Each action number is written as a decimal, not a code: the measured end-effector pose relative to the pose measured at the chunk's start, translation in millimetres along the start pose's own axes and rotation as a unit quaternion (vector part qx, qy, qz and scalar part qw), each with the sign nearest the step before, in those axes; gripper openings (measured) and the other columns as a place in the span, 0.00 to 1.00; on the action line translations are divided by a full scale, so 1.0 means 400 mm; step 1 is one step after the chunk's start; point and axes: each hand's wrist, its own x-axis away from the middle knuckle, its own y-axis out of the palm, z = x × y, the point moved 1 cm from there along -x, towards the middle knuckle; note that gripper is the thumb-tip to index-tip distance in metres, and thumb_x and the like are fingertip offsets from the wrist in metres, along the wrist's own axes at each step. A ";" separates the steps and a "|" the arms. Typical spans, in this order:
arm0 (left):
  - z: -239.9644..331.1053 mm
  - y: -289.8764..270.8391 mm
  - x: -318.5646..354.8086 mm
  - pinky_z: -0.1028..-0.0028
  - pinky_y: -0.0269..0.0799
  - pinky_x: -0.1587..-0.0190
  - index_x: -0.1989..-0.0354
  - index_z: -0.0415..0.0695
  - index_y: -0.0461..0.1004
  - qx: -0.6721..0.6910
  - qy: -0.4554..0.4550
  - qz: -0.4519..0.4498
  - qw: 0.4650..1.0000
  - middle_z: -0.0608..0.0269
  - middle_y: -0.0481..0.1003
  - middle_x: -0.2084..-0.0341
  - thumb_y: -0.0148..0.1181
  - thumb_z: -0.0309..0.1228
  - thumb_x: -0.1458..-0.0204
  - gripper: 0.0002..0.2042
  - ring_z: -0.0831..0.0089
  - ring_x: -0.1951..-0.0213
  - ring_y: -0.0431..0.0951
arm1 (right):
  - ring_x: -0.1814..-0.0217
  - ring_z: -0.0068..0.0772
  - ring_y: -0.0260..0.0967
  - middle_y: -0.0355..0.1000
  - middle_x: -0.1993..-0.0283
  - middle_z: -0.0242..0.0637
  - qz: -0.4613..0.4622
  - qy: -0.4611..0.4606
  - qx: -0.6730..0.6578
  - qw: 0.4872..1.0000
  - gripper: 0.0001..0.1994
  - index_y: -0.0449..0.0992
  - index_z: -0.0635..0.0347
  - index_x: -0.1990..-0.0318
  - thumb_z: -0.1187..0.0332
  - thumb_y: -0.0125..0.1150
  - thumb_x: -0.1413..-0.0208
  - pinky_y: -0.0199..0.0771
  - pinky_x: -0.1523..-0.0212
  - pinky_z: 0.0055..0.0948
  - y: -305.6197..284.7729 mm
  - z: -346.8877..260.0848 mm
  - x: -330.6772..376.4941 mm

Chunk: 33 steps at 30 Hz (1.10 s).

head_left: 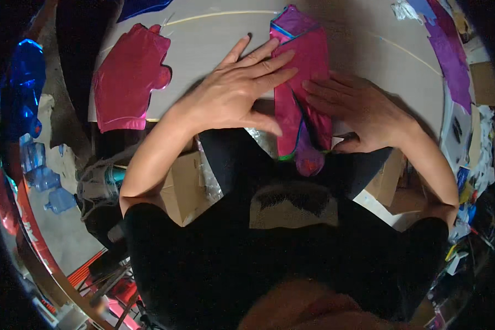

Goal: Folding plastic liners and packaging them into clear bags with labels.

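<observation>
Left hand (234,93) open, flat, fingers spread over folded magenta foil (302,93). Right hand (357,107) open, pressing foil's right edge. Foil between hands, on table (214,33), tail overhanging near edge. Risk: slick foil slides, fold springs open; uneven pressure creases it.

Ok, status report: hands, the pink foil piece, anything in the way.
Left hand flat on the pink foil piece. Right hand pressing its right edge. Piece folded, overhanging table edge. Second pink piece lies apart, left.
</observation>
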 end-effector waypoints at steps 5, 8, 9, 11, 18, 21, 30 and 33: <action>0.025 -0.011 0.014 0.50 0.36 0.28 0.34 0.41 0.61 -0.049 0.042 -0.044 0.997 0.55 0.58 0.32 0.60 0.64 0.63 0.49 0.61 0.28 0.50 | 0.23 0.41 0.44 0.47 0.25 0.42 -0.006 0.013 -0.011 1.000 0.54 0.53 0.56 0.29 0.54 0.73 0.68 0.41 0.24 0.45 0.009 -0.004 0.008; 0.055 0.015 0.025 0.54 0.35 0.27 0.35 0.46 0.64 -0.050 0.003 -0.049 0.998 0.60 0.61 0.34 0.63 0.58 0.59 0.43 0.67 0.29 0.54 | 0.23 0.40 0.45 0.49 0.25 0.42 0.014 0.016 0.003 1.000 0.53 0.55 0.56 0.30 0.56 0.74 0.69 0.42 0.24 0.45 0.021 -0.012 0.018; 0.065 0.025 0.029 0.54 0.35 0.27 0.35 0.46 0.64 -0.049 0.003 -0.048 0.998 0.60 0.61 0.34 0.63 0.58 0.59 0.43 0.67 0.29 0.54 | 0.23 0.40 0.46 0.49 0.26 0.42 0.022 0.017 0.014 1.000 0.52 0.56 0.56 0.30 0.57 0.74 0.69 0.42 0.24 0.45 0.024 -0.019 0.023; 0.085 0.046 0.046 0.53 0.37 0.27 0.38 0.45 0.68 -0.074 -0.006 -0.013 0.997 0.60 0.65 0.36 0.64 0.52 0.57 0.37 0.68 0.31 0.57 | 0.24 0.41 0.47 0.51 0.26 0.41 0.021 0.026 0.022 0.999 0.51 0.56 0.55 0.30 0.59 0.73 0.68 0.44 0.24 0.45 0.041 -0.038 0.029; 0.130 0.085 0.055 0.53 0.40 0.28 0.51 0.47 0.78 -0.070 -0.045 0.106 0.991 0.63 0.72 0.42 0.64 0.41 0.56 0.22 0.70 0.34 0.64 | 0.33 0.45 0.61 0.65 0.36 0.38 0.172 0.059 0.121 0.976 0.34 0.72 0.57 0.42 0.61 0.72 0.63 0.60 0.32 0.46 0.096 -0.049 0.101; 0.125 0.080 0.057 0.53 0.40 0.27 0.53 0.47 0.79 -0.047 -0.055 0.113 0.991 0.64 0.74 0.44 0.64 0.38 0.56 0.20 0.71 0.35 0.64 | 0.38 0.43 0.64 0.68 0.39 0.38 0.189 0.047 0.090 0.977 0.30 0.75 0.57 0.46 0.60 0.71 0.61 0.63 0.36 0.46 0.075 -0.056 0.081; 0.117 0.072 0.055 0.55 0.40 0.27 0.53 0.46 0.79 0.020 -0.075 0.111 0.991 0.64 0.75 0.45 0.62 0.33 0.53 0.17 0.71 0.35 0.65 | 0.50 0.43 0.70 0.72 0.52 0.38 0.240 0.031 0.009 0.970 0.20 0.79 0.57 0.53 0.65 0.69 0.56 0.70 0.47 0.42 0.066 -0.036 0.057; 0.120 0.061 0.057 0.56 0.40 0.28 0.53 0.46 0.79 0.029 -0.079 0.114 0.990 0.64 0.75 0.46 0.62 0.33 0.52 0.16 0.70 0.36 0.66 | 0.50 0.42 0.70 0.73 0.54 0.38 0.256 0.080 -0.029 0.963 0.17 0.80 0.58 0.55 0.69 0.67 0.55 0.70 0.47 0.40 0.069 -0.037 0.051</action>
